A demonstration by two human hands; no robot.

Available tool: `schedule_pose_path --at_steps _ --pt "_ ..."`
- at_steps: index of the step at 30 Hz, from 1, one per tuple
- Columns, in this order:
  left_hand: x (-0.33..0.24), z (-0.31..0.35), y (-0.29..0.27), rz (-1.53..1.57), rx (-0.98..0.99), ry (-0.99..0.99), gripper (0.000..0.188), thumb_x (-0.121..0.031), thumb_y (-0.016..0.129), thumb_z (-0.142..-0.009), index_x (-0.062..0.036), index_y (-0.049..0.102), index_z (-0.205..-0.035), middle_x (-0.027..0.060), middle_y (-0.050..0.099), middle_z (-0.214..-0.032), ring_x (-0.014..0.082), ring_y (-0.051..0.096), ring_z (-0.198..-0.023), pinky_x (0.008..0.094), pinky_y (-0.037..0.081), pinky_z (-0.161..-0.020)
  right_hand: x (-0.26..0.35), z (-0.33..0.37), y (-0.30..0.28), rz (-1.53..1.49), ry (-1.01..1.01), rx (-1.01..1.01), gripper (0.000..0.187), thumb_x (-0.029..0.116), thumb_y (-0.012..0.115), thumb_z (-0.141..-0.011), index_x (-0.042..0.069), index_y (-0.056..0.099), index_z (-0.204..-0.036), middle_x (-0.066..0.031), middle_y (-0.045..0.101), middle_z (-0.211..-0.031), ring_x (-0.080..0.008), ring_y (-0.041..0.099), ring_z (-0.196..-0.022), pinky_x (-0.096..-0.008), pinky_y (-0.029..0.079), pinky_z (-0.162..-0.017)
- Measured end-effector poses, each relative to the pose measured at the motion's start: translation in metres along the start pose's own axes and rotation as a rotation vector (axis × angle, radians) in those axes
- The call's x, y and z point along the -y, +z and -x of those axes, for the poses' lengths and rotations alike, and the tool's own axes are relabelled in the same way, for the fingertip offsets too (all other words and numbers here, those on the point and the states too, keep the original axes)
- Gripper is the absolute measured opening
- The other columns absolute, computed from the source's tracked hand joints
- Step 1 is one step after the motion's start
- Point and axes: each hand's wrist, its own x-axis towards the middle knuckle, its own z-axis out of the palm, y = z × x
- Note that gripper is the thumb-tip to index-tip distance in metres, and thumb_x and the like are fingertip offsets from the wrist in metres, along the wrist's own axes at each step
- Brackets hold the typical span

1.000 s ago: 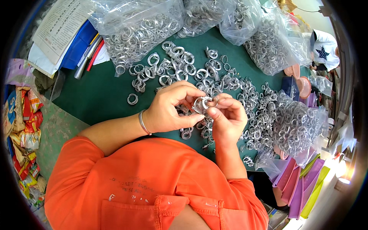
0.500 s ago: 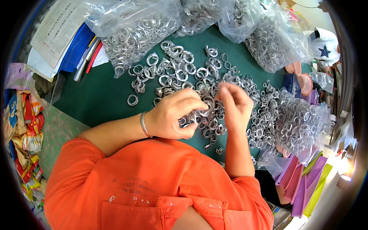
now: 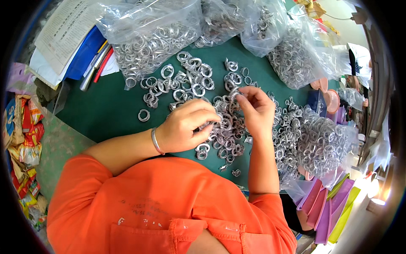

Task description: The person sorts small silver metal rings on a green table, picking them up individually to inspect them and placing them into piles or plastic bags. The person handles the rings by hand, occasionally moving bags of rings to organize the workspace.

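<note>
Loose silvery metal rings (image 3: 198, 89) lie in a heap across a green table top (image 3: 101, 112). My right hand (image 3: 259, 108) pinches a silvery ring (image 3: 234, 93) between thumb and fingertips, over the far middle part of the heap. My left hand (image 3: 186, 127), with a metal bangle at the wrist, hovers over the near left side of the heap. Its fingers are curled toward the thumb, and what lies between them I cannot make out among the rings behind. One ring (image 3: 144, 115) sits apart on the left.
Clear plastic bags of rings (image 3: 156, 40) line the far edge, and another bag (image 3: 323, 142) stands at right. Papers (image 3: 63, 34), a blue folder (image 3: 86, 53) and pens (image 3: 103, 64) lie far left. Purple and green trays (image 3: 334, 207) are at lower right.
My right hand has moved slightly left and now shows a ring in its pinch. My left hand has shifted a little left, away from the bright ring at its fingertips. The view has shifted slightly.
</note>
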Motion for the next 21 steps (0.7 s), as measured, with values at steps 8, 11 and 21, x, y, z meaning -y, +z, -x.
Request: schedule_pose_path --at_steps 8,11,21 --pt "0.002 -0.001 -0.002 -0.487 0.107 -0.196 0.039 -0.017 0.067 -0.078 -0.0036 0.059 -0.114 0.0134 0.051 -0.125 0.0300 0.047 -0.118 0.0428 0.030 -0.102 0.016 -0.017 0.016 0.471 -0.556 0.242 0.024 0.000 0.063 -0.073 0.003 0.067 -0.096 -0.0137 0.063 -0.098 -0.0335 0.058 -0.094 -0.0415 0.046 -0.083" --pt "0.003 -0.005 -0.007 -0.402 0.146 -0.122 0.025 -0.017 0.067 -0.079 -0.0049 0.064 -0.101 0.0100 0.059 -0.105 0.0282 0.054 -0.101 0.0427 0.035 -0.095 0.008 -0.030 0.041 0.642 -0.549 0.226 0.017 0.003 0.065 -0.074 0.004 0.067 -0.091 -0.0101 0.064 -0.097 -0.0317 0.058 -0.095 -0.0437 0.045 -0.081" --pt "-0.011 -0.002 -0.002 -0.277 0.390 -0.081 0.080 -0.036 0.080 -0.067 -0.0087 0.045 -0.134 0.0154 0.039 -0.141 0.0369 0.034 -0.134 0.0578 0.021 -0.108 0.008 0.034 -0.013 0.541 -0.690 0.103 0.045 0.013 0.073 -0.075 0.000 0.058 -0.116 -0.0170 0.056 -0.126 -0.0366 0.053 -0.116 -0.0464 0.042 -0.097"
